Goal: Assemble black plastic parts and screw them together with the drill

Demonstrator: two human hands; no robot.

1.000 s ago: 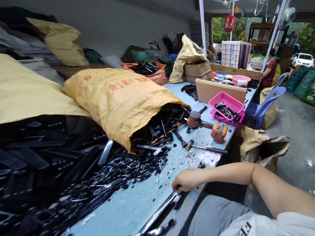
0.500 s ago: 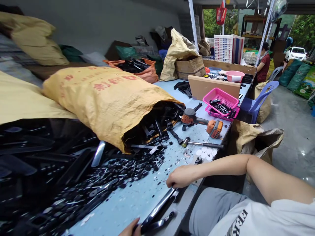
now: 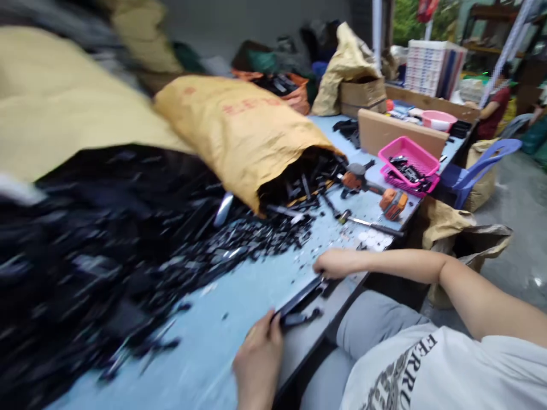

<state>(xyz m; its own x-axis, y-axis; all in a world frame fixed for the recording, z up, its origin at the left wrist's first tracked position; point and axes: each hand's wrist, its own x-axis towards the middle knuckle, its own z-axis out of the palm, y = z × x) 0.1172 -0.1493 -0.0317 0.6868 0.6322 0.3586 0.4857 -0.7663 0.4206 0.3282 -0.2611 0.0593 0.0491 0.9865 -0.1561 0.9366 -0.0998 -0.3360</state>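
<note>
My two hands share one long dark bar, which slants from about seven o'clock up to one o'clock along the near edge of the blue tabletop. My left hand grasps its seven o'clock end, thumb and fingers pinched around it; my right hand has its fingers curled on the one o'clock end, though the fingertips are tucked out of sight, and I cannot tell how hard I squeeze. Another dark part lies just beside the bar, at six o'clock. At nine to ten o'clock from the bar spreads a big blurred heap of black pieces, and at eleven a yellow sack lies open-mouthed. From my right hand, a hammer lies near at one to two o'clock, an orange-and-black power tool just beyond it, then a pink basket.
</note>
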